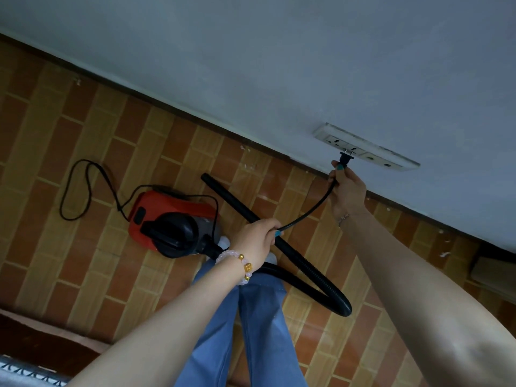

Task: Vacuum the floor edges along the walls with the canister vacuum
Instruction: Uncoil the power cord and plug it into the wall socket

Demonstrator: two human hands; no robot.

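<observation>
Left hand fingers wrap the likely stiff, light wand, a good hold above the floppy hose; right hand fingers pinch the plug at the socket.

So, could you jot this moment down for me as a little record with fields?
Right hand: pinches the plug, prongs visible at the wall socket
Left hand: grips the black tube
Vacuum: red canister, on the tiled floor near the wall
Cord: loose loop on the floor
</observation>
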